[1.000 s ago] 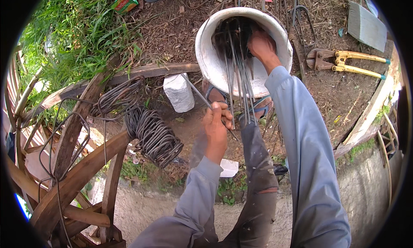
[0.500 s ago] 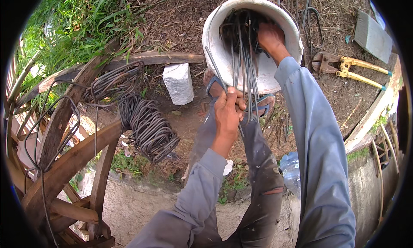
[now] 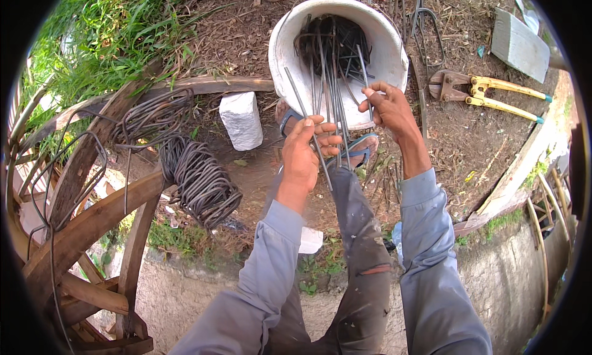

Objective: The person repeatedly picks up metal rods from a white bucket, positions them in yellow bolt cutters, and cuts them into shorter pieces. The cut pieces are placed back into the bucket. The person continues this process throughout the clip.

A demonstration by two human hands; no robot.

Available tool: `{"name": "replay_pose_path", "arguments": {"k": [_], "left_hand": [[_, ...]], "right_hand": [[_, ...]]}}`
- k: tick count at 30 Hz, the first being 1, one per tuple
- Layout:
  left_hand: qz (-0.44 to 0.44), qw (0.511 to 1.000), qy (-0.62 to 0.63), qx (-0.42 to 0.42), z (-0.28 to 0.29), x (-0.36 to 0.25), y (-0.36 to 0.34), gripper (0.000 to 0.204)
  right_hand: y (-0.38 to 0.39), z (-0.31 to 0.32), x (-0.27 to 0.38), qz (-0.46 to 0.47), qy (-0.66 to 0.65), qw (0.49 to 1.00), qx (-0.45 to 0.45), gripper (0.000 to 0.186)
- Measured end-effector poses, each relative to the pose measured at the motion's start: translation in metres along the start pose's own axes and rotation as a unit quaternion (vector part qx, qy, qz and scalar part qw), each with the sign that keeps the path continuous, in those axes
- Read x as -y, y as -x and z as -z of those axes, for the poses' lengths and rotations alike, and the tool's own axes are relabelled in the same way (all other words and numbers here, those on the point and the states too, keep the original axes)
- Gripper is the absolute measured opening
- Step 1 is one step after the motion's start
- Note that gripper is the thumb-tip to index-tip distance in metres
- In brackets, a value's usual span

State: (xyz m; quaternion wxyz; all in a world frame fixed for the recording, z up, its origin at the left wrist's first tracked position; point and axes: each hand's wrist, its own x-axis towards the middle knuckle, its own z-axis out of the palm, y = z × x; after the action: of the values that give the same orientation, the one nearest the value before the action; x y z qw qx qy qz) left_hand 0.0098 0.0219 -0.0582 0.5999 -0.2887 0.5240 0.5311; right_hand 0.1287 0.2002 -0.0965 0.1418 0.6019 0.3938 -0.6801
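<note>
A white bucket [image 3: 385,44] lies tipped toward me, with dark metal rods [image 3: 327,77] inside reaching out over its lower rim. My left hand [image 3: 308,148] holds one slanting rod [image 3: 295,87] loosely between thumb and fingers, its fingers partly spread, left of the bundle. At the bucket's lower right rim, my right hand [image 3: 391,111] pinches another thin rod [image 3: 361,59] that points up into the bucket. Beneath the rods are my sandaled feet [image 3: 361,153].
Coiled steel bars [image 3: 197,179] lie at left by curved timbers [image 3: 92,219]. A white block [image 3: 240,121] stands left of the bucket. At right are yellow-handled bolt cutters [image 3: 496,105], a grey slab [image 3: 518,44] and a plank [image 3: 524,170]. Grass borders the upper left.
My right hand has come out of the bucket's dark interior to its lower rim with a rod. My left hand has shifted slightly left with its rod, fingers looser.
</note>
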Motion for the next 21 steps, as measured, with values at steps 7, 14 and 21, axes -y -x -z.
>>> {"name": "replay_pose_path", "arguments": {"k": [7, 14, 21], "left_hand": [[0.049, 0.999, 0.002, 0.007, -0.009, 0.0, 0.004, 0.042], [0.037, 0.998, -0.041, -0.012, -0.01, 0.008, 0.003, 0.042], [-0.104, 0.978, -0.054, -0.173, -0.002, 0.013, -0.002, 0.034]], "right_hand": [[0.04, -0.007, -0.039, -0.004, -0.126, 0.989, 0.071, 0.025], [0.067, -0.028, -0.051, 0.0, -0.15, 0.988, 0.04, 0.028], [0.054, -0.048, -0.037, 0.115, -0.007, 0.991, 0.071, 0.038]]}}
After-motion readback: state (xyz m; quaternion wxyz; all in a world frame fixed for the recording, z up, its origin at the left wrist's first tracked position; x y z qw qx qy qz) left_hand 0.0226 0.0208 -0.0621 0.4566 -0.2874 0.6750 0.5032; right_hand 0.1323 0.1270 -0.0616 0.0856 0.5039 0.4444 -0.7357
